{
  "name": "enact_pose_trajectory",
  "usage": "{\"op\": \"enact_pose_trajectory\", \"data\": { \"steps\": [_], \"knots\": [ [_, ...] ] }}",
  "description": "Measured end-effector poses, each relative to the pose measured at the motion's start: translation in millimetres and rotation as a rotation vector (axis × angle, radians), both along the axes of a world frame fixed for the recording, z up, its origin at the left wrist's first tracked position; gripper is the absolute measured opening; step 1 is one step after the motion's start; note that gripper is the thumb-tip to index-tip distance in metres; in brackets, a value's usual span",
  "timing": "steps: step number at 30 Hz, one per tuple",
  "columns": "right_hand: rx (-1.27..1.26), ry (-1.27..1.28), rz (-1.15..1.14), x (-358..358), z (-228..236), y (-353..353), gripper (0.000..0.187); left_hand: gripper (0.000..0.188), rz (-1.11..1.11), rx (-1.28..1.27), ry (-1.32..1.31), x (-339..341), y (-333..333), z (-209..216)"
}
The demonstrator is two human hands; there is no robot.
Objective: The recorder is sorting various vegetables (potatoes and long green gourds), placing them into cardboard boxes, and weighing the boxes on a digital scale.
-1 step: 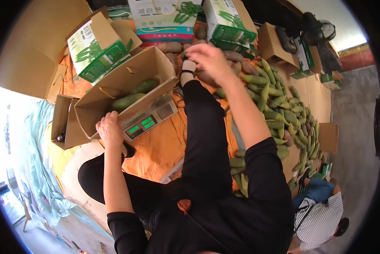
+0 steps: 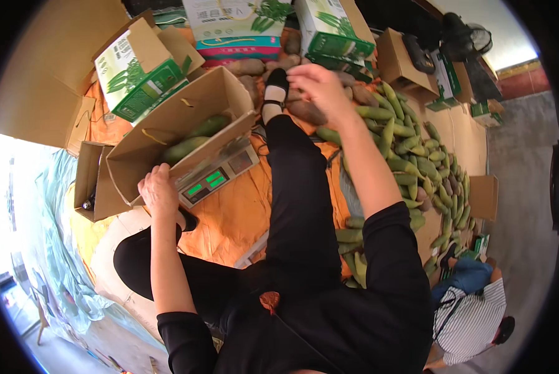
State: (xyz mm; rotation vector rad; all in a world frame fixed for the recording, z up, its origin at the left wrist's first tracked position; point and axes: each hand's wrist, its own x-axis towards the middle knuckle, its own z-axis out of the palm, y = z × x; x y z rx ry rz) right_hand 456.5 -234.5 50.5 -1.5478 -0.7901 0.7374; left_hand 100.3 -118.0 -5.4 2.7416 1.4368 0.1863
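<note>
My left hand [image 2: 159,190] is closed over the near left rim of an open cardboard box [image 2: 214,96]. Two long green radishes [image 2: 186,149] lie inside the box. The box stands tilted on a weighing scale [image 2: 207,187] with lit green digits. My right hand [image 2: 320,90] hovers above my shoe with its fingers stretched out and nothing visible in them. Below and beside it lie several reddish-brown root vegetables [image 2: 307,112], partly hidden by the hand and my foot.
A large heap of green radishes [image 2: 410,149] spreads to the right. Printed green-and-white boxes [image 2: 126,81] stand at the back. A smaller open carton [image 2: 92,181] stands left. Orange sheeting [image 2: 229,218] covers the floor. Another person [image 2: 469,318] is at lower right; a black fan [image 2: 466,40] stands far right.
My right hand has shifted slightly right and away from over my shoe, uncovering more of it. The left hand keeps its place on the box rim.
</note>
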Motion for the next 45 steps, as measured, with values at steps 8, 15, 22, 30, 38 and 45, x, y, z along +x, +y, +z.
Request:
{"op": "enact_pose_trajectory", "data": {
  "steps": [8, 15, 22, 30, 38, 45],
  "knots": [
    [-0.589, 0.049, -0.446, 88, -169, -204, 0.011, 0.022, 0.023, -0.046, 0.050, 8, -2, 5],
    [-0.924, 0.019, -0.563, 72, -313, -317, 0.013, 0.024, 0.009, -0.084, 0.053, 10, -4, 3],
    [-1.273, -0.315, -0.328, 57, -312, -277, 0.034, 0.020, 0.039, -0.064, 0.075, -2, -3, 11],
    [-1.405, -0.255, -0.304, 79, -288, -271, 0.055, 0.018, 0.001, -0.081, -0.007, 11, -5, 3],
    [-1.450, -0.435, -0.288, 59, -276, -271, 0.054, 0.017, 0.011, -0.076, -0.004, 10, -1, -2],
    [-1.219, -0.397, -0.448, 57, -301, -257, 0.037, 0.017, 0.055, -0.137, 0.029, 12, 0, -1]
  ]
}}
